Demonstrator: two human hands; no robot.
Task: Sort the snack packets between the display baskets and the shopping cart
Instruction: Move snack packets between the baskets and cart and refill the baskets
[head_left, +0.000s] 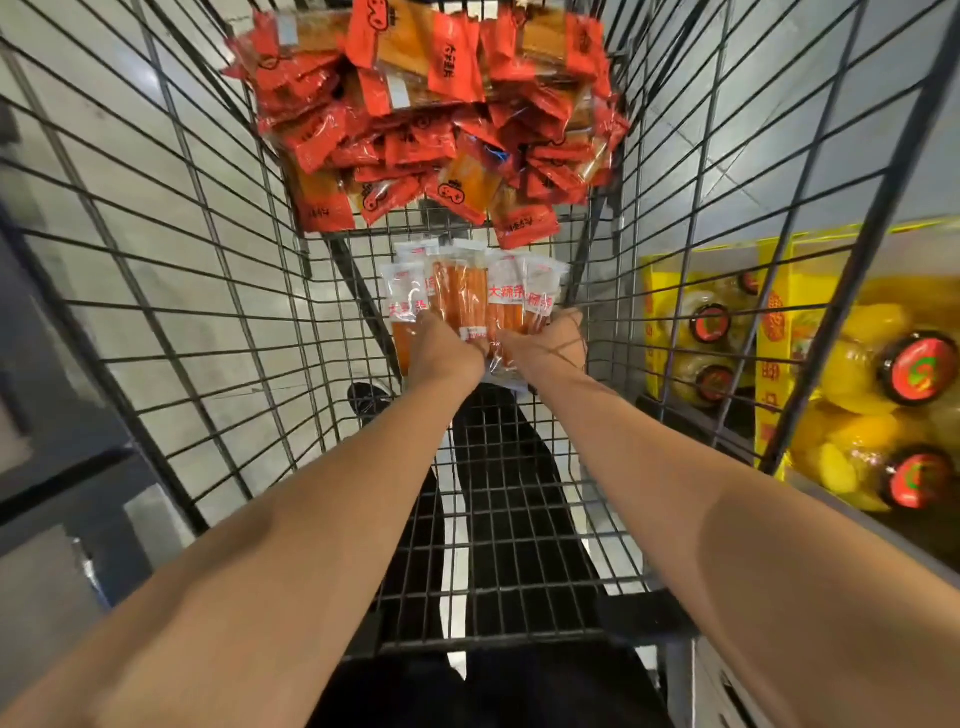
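A: What is held, and where?

B: A fan of clear-and-white snack packets (470, 296) is gripped by both hands deep inside the wire shopping cart (208, 291), low over its mesh floor. The left hand (441, 345) is curled round the lower left of the bundle; the right hand (550, 343) is wrapped round the lower right. The fingers are mostly hidden behind the packets, so how tightly they are closed cannot be told.

A: What else lies in the cart?

B: A heap of red-orange packets (431, 119) is piled at the far end, just beyond the held bundle and apart from it.

A: How should the held packets be expected to handle?

B: They are judged light and limp: thin glossy film, flat sealed edges, orange sticks visible inside. The film is likely slippery, and packets in the middle of the fan could slide out if the pinch is loosened. A grip across the lower seals, with the stack squeezed from both sides, would seem safest.

A: And the surroundings?

B: The cart walls are made of dark, rigid wire grid. Through the right wall, yellow packaged goods (857, 374) with round red-and-black lids are seen. Whether a display basket is in view cannot be told.
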